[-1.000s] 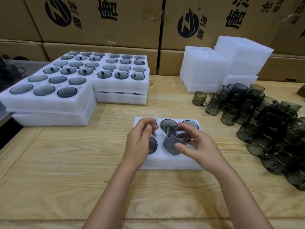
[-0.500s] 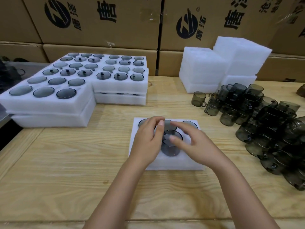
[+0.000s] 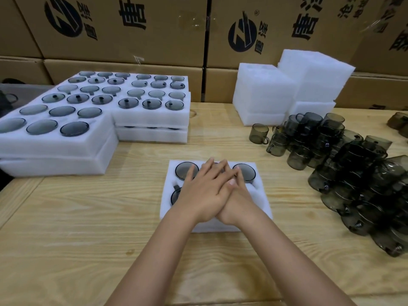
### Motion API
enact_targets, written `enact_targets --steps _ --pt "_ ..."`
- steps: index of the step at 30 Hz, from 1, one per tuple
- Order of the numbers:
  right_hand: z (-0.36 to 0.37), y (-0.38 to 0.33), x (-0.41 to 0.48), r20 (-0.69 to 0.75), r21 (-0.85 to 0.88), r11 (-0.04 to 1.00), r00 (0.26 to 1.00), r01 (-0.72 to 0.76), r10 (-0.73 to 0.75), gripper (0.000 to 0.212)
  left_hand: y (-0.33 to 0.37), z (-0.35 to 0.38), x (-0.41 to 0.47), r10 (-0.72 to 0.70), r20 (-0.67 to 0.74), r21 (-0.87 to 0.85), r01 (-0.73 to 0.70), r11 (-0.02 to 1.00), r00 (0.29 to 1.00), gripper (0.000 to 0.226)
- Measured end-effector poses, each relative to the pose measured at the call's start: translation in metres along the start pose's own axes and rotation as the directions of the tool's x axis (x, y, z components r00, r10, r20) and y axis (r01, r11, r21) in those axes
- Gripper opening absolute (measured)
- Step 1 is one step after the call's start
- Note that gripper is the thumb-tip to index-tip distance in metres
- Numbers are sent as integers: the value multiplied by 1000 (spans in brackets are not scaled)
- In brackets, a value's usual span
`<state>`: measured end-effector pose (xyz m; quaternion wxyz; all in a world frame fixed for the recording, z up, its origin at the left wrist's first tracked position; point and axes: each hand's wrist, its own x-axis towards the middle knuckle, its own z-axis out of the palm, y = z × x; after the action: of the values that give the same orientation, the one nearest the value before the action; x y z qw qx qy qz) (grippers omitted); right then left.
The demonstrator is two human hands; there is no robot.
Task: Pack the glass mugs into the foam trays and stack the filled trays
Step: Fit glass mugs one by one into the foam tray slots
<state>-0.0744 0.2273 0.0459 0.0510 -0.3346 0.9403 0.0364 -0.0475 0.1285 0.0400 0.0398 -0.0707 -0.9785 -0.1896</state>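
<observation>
Both hands lie flat on the foam tray [image 3: 261, 196] at table centre, left hand [image 3: 202, 192] on top of right hand [image 3: 239, 200], crossed at the knuckles. Fingers of both are straight and spread a little, laid palm-down and gripping nothing. Left fingertips [image 3: 210, 161] reach the tray's far middle pocket; whatever sits in that pocket and the near middle one is hidden under the palms, so I cannot tell how it is seated. Just left of the left fingertips: a grey glass mug [image 3: 182, 170] sunk in the far-left pocket, rim up. Just right of the fingertips, a second mug [image 3: 247, 171] in the far-right pocket. Below the left fingers, partly covered by the back of that hand, a third mug [image 3: 175, 196] in the near-left pocket, handle in its foam notch. Well right of the fingers — loose pile of mugs [image 3: 353, 173] on the wooden table [image 3: 88, 217], with a single mug [image 3: 258, 133] standing apart at its far-left edge. Beyond the fingertips to the right, a stack of white foam pieces [image 3: 265, 93]. Well left of the fingers, filled trays [image 3: 55, 140] stacked two high, a further filled stack [image 3: 152, 117] touching them. Printed cartons [image 3: 123, 29] behind.
</observation>
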Motion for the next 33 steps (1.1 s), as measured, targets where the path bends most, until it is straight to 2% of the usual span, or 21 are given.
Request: enact_targets --steps 6,8,10,12,13,15,16,18,19,20,22,24,25,26,29,33 --pt "9 1 1 -56 -18 1000 998 -11 10 74 1 1 -4 30 -109 64 -23 998 994 50" --pt "12 1 -1 -126 23 1000 992 -9 11 71 6 -1 -10 35 -240 81 -16 997 970 62" --pt "13 -1 -6 -265 191 981 964 41 11 63 9 -2 -18 104 -440 106 -63 992 892 54" --pt "8 -3 -15 -418 458 882 903 113 101 52 3 2 -26 193 -632 182 -98 978 751 38" --pt "5 2 -20 -507 513 847 845 138 169 47 -3 3 -30 205 -690 199 -90 976 695 34" --pt "2 25 -30 -667 491 865 682 98 301 34 -18 1 -37 137 -767 111 -81 991 627 33" --pt "1 41 -34 -677 480 877 637 2 368 31 -26 -1 -42 61 -792 2 -97 995 607 33" --pt "0 79 -44 -606 440 855 612 -273 507 31 -42 -2 -50 -144 -795 -268 -128 955 590 34" --pt "1 98 -48 -542 398 813 606 -425 582 35 -48 0 -52 -257 -773 -397 -126 909 580 35" --pt "2 114 -51 -469 331 758 599 -563 649 40 -54 3 -54 -373 -733 -523 -121 844 569 34" --pt "5 134 -56 -325 166 662 593 -731 737 47 -63 6 -51 -599 -588 -762 -122 636 544 25" --pt "9 144 -58 -238 74 623 593 -778 769 48 -70 7 -47 -737 -417 -900 -130 416 531 21" --pt "11 147 -57 -221 55 619 595 -784 773 47 -73 6 -45 -764 -366 -926 -123 358 531 22" --pt "13 149 -56 -218 41 617 596 -786 773 46 -75 7 -44 -770 -344 -934 -111 340 537 23" --pt "17 149 -54 -256 22 633 608 -774 752 40 -75 11 -47 -737 -345 -927 -85 366 581 25" --pt "19 136 -51 -305 63 708 662 -703 685 36 -74 14 -47 -722 -343 -922 -67 382 601 26"
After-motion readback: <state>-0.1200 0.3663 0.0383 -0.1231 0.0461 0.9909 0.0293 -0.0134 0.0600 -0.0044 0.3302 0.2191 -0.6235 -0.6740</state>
